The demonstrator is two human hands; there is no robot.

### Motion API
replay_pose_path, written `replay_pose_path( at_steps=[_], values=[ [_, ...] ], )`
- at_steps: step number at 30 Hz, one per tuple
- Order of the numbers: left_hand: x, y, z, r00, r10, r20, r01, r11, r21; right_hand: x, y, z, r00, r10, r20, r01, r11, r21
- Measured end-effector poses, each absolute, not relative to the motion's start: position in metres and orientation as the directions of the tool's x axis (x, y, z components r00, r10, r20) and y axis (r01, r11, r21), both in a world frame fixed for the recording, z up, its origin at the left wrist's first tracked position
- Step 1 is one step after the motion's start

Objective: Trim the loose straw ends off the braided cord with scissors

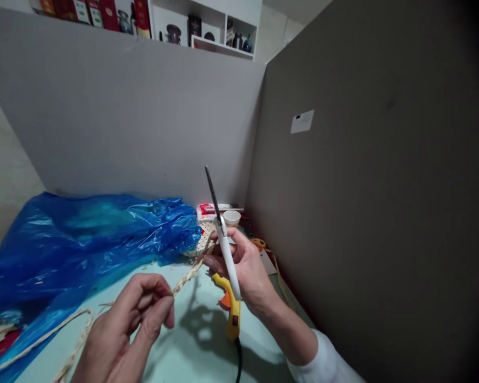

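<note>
A pale braided straw cord (189,276) runs between my two hands above the table. My left hand (133,319) pinches its lower end between thumb and forefinger. My right hand (243,266) has its fingertips at the cord's upper end and also holds a pair of scissors (228,258) with white handles. Their dark blades point up and away, seen nearly edge-on, so I cannot tell whether they are parted. Below my right hand, a yellow glue gun (233,322) with an orange trigger lies on the table, partly hidden by the scissors' handle.
Blue plastic sheeting (104,229) is heaped at the left. More pale braided cord (77,346) trails beside my left wrist. Behind my right hand are a woven basket (197,250), a white bowl (232,217) and a red-and-white packet (204,211). Grey partitions (155,122) stand behind and at the right.
</note>
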State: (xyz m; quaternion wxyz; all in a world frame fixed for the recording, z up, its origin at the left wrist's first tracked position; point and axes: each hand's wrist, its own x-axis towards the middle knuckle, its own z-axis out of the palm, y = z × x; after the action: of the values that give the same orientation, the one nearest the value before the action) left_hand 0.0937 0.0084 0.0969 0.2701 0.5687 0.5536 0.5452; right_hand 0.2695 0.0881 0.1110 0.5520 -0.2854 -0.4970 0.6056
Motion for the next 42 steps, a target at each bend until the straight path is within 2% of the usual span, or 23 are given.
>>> replay_pose_path(
  at_steps=[5,7,9,10,12,15,17,20,25,33,38,42],
  values=[
    [0.094,0.012,0.097,-0.355,0.885,0.301,0.271,-0.211,0.939,0.273,0.088,0.108,-0.183,0.944,0.273,-0.292,0.212,-0.933],
    [0.091,0.014,0.097,-0.407,0.857,0.316,0.273,-0.216,0.937,0.275,0.089,0.104,-0.146,0.924,0.353,-0.165,0.329,-0.93],
    [0.086,0.018,0.098,-0.454,0.824,0.34,0.289,-0.226,0.93,0.278,0.091,0.097,-0.116,0.859,0.499,0.033,0.506,-0.862],
    [0.082,0.02,0.099,-0.469,0.807,0.358,0.293,-0.24,0.926,0.28,0.093,0.093,-0.121,0.794,0.596,0.146,0.608,-0.78],
    [0.074,0.023,0.1,-0.479,0.785,0.392,0.287,-0.282,0.915,0.283,0.098,0.085,-0.184,0.615,0.767,0.339,0.772,-0.538],
    [0.063,0.027,0.103,-0.481,0.754,0.447,0.283,-0.349,0.893,0.287,0.103,0.077,-0.316,0.374,0.872,0.488,0.852,-0.189],
    [0.06,0.027,0.105,-0.499,0.722,0.479,0.302,-0.373,0.877,0.288,0.104,0.075,-0.351,0.302,0.886,0.524,0.848,-0.081],
    [0.06,0.027,0.108,-0.51,0.698,0.503,0.332,-0.379,0.864,0.289,0.105,0.074,-0.36,0.248,0.899,0.552,0.834,-0.009],
    [0.063,0.026,0.107,-0.515,0.696,0.501,0.371,-0.345,0.862,0.289,0.105,0.075,-0.373,0.23,0.899,0.585,0.81,0.036],
    [0.065,0.024,0.115,-0.536,0.661,0.525,0.436,-0.315,0.843,0.288,0.106,0.073,-0.358,0.283,0.89,0.539,0.841,-0.051],
    [0.065,0.022,0.115,-0.528,0.657,0.539,0.468,-0.305,0.83,0.288,0.106,0.074,-0.371,0.25,0.894,0.542,0.84,-0.01],
    [0.066,0.022,0.113,-0.522,0.636,0.568,0.502,-0.309,0.808,0.288,0.106,0.073,-0.377,0.287,0.881,0.524,0.85,-0.052]
  ],
)
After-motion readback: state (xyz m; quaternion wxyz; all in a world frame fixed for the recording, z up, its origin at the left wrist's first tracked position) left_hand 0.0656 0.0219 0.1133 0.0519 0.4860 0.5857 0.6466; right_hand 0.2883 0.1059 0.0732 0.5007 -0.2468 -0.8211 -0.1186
